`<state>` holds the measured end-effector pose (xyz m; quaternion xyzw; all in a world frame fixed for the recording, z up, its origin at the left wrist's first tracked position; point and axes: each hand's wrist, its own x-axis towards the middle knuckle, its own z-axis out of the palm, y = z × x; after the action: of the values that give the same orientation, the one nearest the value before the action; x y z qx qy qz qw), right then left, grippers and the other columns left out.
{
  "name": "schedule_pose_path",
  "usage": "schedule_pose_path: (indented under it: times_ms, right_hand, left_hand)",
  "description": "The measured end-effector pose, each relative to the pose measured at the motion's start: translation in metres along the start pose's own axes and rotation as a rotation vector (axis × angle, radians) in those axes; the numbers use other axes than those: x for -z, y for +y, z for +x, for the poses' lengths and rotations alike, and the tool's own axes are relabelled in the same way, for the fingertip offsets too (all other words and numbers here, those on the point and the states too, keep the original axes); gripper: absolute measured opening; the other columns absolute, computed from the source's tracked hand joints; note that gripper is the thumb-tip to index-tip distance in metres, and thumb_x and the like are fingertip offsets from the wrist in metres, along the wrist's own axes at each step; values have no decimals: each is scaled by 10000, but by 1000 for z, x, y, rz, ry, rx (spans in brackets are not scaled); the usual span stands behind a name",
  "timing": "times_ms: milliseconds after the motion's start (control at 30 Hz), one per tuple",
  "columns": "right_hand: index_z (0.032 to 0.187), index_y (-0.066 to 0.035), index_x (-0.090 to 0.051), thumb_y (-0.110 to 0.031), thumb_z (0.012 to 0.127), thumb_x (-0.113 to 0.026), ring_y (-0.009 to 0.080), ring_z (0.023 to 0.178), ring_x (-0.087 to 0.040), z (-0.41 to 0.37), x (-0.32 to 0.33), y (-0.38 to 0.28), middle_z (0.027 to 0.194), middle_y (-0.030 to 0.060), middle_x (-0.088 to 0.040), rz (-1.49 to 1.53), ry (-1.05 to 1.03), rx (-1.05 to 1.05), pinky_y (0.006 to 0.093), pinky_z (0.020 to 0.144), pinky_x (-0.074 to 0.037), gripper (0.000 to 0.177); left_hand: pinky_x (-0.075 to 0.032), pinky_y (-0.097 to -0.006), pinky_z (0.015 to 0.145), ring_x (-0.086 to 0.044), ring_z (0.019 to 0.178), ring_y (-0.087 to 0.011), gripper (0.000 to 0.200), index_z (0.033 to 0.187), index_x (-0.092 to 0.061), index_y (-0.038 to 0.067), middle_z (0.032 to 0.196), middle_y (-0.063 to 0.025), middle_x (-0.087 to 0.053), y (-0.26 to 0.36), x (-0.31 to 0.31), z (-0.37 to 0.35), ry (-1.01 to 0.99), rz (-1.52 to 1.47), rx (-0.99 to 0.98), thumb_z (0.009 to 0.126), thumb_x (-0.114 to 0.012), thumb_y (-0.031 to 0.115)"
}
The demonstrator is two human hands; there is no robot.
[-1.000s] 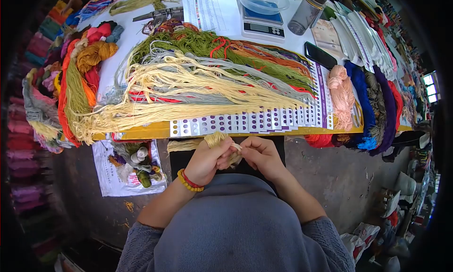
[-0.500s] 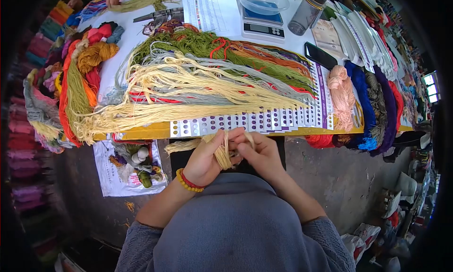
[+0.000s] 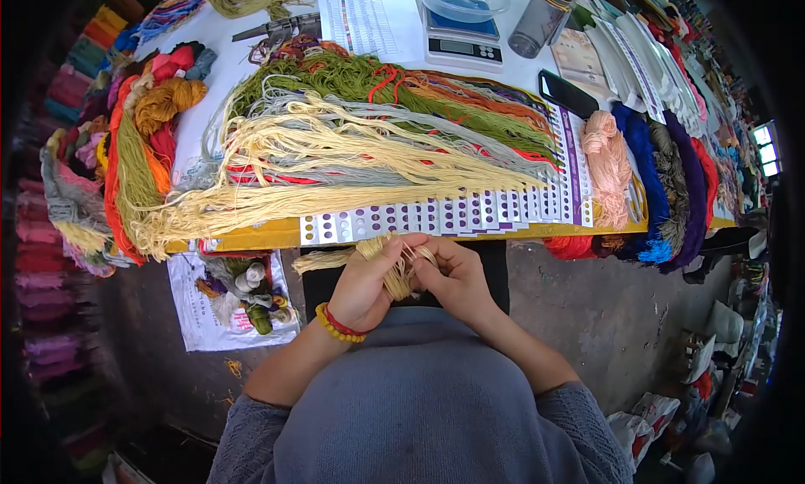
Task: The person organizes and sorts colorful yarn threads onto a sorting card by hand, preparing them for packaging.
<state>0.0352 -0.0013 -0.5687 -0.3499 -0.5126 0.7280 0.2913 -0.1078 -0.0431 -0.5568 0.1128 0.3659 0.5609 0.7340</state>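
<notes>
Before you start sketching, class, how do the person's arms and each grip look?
Blue-grey knitted sleeves with a textured pattern end near the elbows. A yellow beaded bracelet and a red band circle the left wrist; the right wrist shows neither. Left grip and right grip are both ungloved.

blue-grey top (image 3: 402, 408) | textured sleeves (image 3: 250, 438) | yellow beaded bracelet (image 3: 334, 330) | red wristband (image 3: 341, 325)

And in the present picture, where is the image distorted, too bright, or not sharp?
Head view, borders: wide-angle bending, black corners; head view, right edge: the window glares white; head view, left edge: the coloured bundles look dim and smeared; head view, centre: the left hand, right hand and cream yarn look fairly sharp.
</notes>
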Motion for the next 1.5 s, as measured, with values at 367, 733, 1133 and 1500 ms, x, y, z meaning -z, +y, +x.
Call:
schedule_pose_path:
  times_ms: [367, 733, 1133, 1500]
  right_hand:
    - [852, -24, -549, -96, 846, -502, 59, 502, -460, -2, 7, -13, 636, 20, -541, 367, -49, -173, 183, 449, -352, 86]
    - [953, -2, -580, -143, 885, -487, 41, 526, -467, -9, 0, -17, 642, 5, -545, -57, 15, -38, 172, 476, -391, 182]
    - [955, 0, -587, -146, 883, -495, 36, 511, -484, -9, -2, -11, 647, 8, -564, -34, 89, -31, 171, 467, -404, 187]
    - [820, 0, -558, -60, 776, -611, -12, 506, -426, -8, 3, -14, 630, -24, -538, -611, 107, 248, 179, 434, -346, 92]
  left_hand:
    - [-358, -223, 556, -375, 565, -64, 255, 966, -561, 5, 603, 41, -386, 2, 1, 1, 42, 6, -31, 910, -451, 228]
    - [-288, -173, 431, -359, 485, -33, 180, 876, -558, 51, 635, 37, -475, 1, -8, -4, 60, 155, -23, 853, -554, 229]
    - [-288, -174, 409, -374, 462, -31, 109, 849, -569, 36, 675, 15, -539, -1, -4, -2, 87, 109, -93, 835, -568, 144]
    - [-244, -190, 408, -305, 444, -39, 153, 832, -556, 45, 552, 53, -375, 0, -3, -3, 91, 85, -33, 866, -531, 193]
